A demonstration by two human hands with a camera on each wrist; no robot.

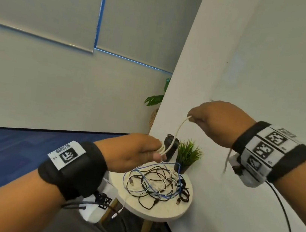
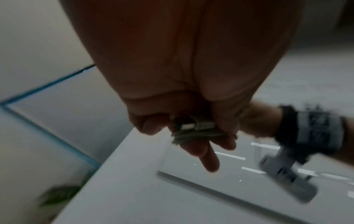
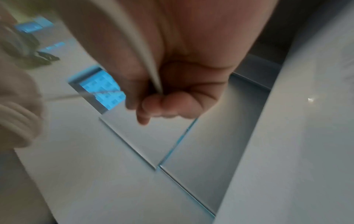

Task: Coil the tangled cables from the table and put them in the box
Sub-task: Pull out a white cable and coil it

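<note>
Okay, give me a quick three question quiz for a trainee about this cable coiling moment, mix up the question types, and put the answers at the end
1. True or false: the white cable runs between the left hand and the right hand.
2. Multiple choice: where are the finished loops of the white cable? A) on the round table B) wound around fingers of the left hand C) hanging from the right wrist
3. Short answer: what lies on the round table beside the small green plant?

Key:
1. True
2. B
3. A tangled pile of cables, black, white and blue, not yet coiled.
</note>
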